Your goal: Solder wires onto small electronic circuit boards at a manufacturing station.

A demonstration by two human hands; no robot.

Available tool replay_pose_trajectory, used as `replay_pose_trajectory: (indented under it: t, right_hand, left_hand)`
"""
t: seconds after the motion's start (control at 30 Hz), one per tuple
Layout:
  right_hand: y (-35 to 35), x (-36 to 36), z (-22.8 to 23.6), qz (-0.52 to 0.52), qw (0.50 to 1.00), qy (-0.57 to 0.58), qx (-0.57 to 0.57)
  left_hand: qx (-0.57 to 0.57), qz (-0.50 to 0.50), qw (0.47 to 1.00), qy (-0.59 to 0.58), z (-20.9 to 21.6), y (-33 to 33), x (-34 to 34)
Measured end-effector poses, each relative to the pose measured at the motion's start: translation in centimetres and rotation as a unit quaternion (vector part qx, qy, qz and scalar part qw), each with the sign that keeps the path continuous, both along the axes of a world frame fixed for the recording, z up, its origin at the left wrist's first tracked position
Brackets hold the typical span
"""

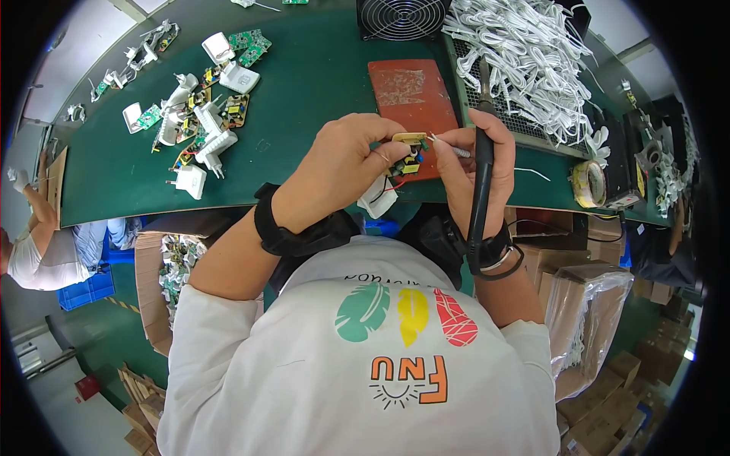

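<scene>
My left hand (pixel 338 161) pinches a small circuit board (pixel 411 139) with yellow, black and blue parts, over the near edge of a reddish-brown mat (pixel 418 102). A white plug housing (pixel 378 199) is just below it, beside red and black wires. In my right hand (pixel 502 171) is a black-handled soldering iron (pixel 480 201), its tip end pointing up and away from the board. The fingers of that hand also grip a white cable (pixel 461 153), whose stripped end is close to the board's right edge. Whether the wires touch the board I cannot tell.
Many coiled white cables (pixel 525 72) lie on a mesh tray (pixel 473 91) at the right. A fan (pixel 403 19) stands at the back. Charger housings and boards (pixel 220 140) lie at the left. A tape roll (pixel 588 185) is near the right edge. Another person (pixel 46 258) sits far left.
</scene>
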State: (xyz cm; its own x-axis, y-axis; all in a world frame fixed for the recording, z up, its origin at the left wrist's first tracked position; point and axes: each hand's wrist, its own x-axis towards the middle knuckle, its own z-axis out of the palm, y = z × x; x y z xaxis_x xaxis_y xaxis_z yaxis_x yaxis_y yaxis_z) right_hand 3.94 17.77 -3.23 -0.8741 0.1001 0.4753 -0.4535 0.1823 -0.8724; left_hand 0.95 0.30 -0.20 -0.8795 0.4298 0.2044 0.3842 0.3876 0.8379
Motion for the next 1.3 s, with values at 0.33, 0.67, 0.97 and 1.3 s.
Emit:
replay_pose_trajectory:
  t: [0.33, 0.67, 0.97, 1.3]
  right_hand:
    - [0.9, -0.6, 1.0, -0.022, 0.938, 0.166, 0.303]
    - [0.1, -0.5, 1.5, -0.035, 0.945, 0.112, 0.305]
    - [-0.4, -1.3, 0.3, -0.011, 0.955, 0.138, 0.262]
    - [-1.2, 0.0, -2.4, 0.058, 0.977, 0.042, 0.199]
  left_hand:
    - [-0.089, -0.012, 0.990, 0.108, 0.2, 0.1, -0.3]
    - [-0.096, -0.011, 0.987, 0.124, 0.0, 0.0, -0.7]
    - [-0.204, -0.013, 0.925, 0.319, 0.0, -0.1, 0.2]
    - [-0.379, -0.045, 0.818, 0.430, -3.3, -0.8, 2.7]
